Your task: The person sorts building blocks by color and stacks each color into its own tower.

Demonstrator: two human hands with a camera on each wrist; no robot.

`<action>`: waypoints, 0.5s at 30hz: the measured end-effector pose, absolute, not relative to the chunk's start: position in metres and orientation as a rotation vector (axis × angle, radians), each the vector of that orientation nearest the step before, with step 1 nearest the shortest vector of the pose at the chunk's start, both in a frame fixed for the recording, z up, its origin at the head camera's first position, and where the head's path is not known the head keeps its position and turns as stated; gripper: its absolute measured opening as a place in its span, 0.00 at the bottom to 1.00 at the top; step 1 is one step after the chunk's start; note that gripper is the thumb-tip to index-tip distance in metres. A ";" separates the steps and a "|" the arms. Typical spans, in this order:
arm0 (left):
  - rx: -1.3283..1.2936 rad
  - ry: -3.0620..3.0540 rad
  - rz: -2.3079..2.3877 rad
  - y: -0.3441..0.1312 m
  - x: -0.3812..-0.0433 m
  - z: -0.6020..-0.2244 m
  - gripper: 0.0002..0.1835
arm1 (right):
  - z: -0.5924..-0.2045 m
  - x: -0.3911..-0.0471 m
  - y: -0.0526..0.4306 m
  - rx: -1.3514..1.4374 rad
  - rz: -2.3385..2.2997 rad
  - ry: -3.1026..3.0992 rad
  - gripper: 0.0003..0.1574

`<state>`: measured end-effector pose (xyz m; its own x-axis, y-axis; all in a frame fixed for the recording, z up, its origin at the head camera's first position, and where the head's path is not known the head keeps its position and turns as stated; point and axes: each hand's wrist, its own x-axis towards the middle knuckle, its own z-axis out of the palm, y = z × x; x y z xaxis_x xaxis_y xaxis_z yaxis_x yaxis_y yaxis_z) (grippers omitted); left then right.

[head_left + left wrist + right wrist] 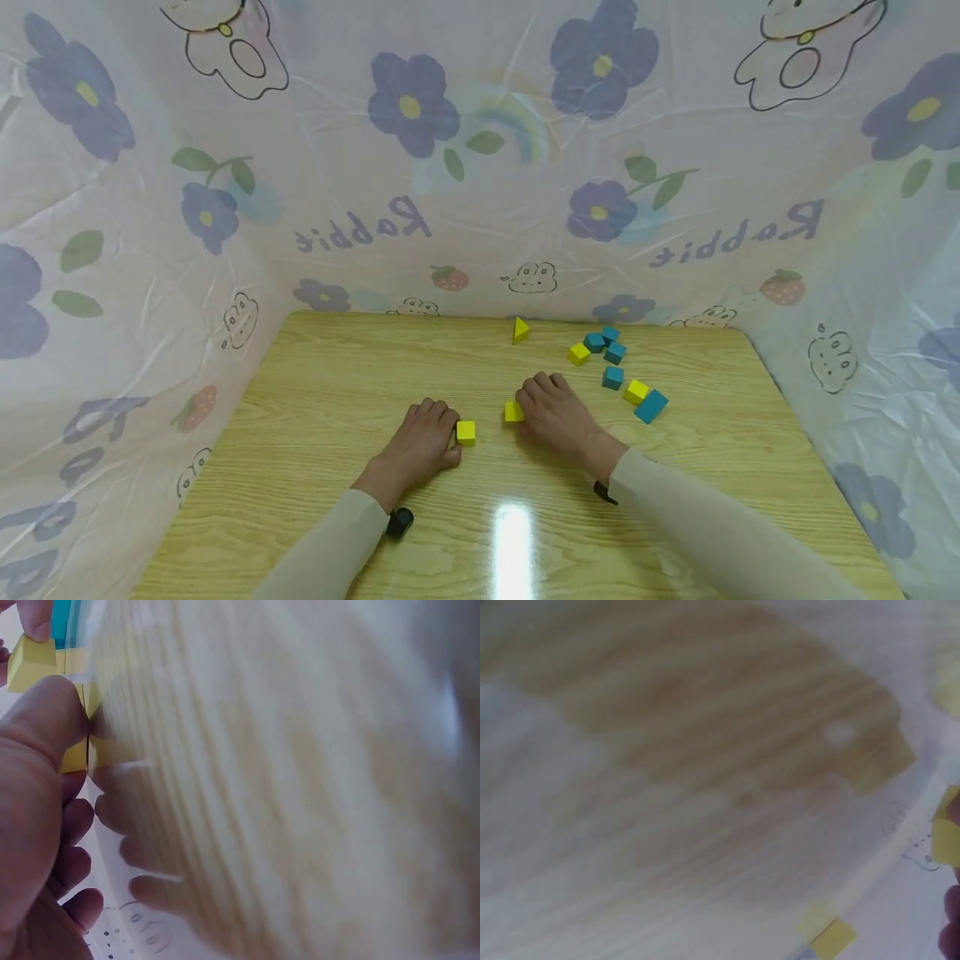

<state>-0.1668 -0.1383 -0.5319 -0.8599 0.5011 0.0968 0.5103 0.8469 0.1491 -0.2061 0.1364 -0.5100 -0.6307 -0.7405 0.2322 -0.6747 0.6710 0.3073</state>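
Note:
On the wooden table, my left hand (422, 442) pinches a yellow cube (466, 433) at its right side. The left wrist view shows the thumb (56, 712) against this yellow cube (73, 759), which sits on the tabletop, and the other fingers curled beyond it. To the right, my right hand (557, 417) holds a second yellow cube (513, 412) at its fingertips. A gap separates the two cubes. In the right wrist view the held cube (946, 836) stands apart from its reflection, so it looks raised. Much of the right hand is out of that view.
Right of my right hand lie several blue cubes (612, 377), a blue rectangular block (651, 406), a yellow cube (578, 354) and another yellow block (637, 392). A yellow triangular block (521, 331) stands near the back edge. Patterned curtains (480, 192) enclose the table (337, 358).

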 end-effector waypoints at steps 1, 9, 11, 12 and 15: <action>-0.812 -2.968 -0.260 -0.138 -0.167 -0.532 0.19 | -0.510 -0.204 0.135 1.120 -0.267 -2.554 0.26; -0.804 -2.971 -0.255 -0.137 -0.168 -0.530 0.17 | -0.513 -0.191 0.119 1.130 -0.215 -2.593 0.23; -0.800 -2.974 -0.253 -0.137 -0.168 -0.530 0.17 | -0.514 -0.189 0.115 1.128 -0.188 -2.606 0.22; -0.798 -2.979 -0.252 -0.137 -0.168 -0.530 0.17 | -0.514 -0.188 0.113 1.125 -0.183 -2.616 0.22; -0.799 -2.977 -0.251 -0.137 -0.168 -0.529 0.17 | -0.516 -0.186 0.108 1.115 -0.152 -2.623 0.20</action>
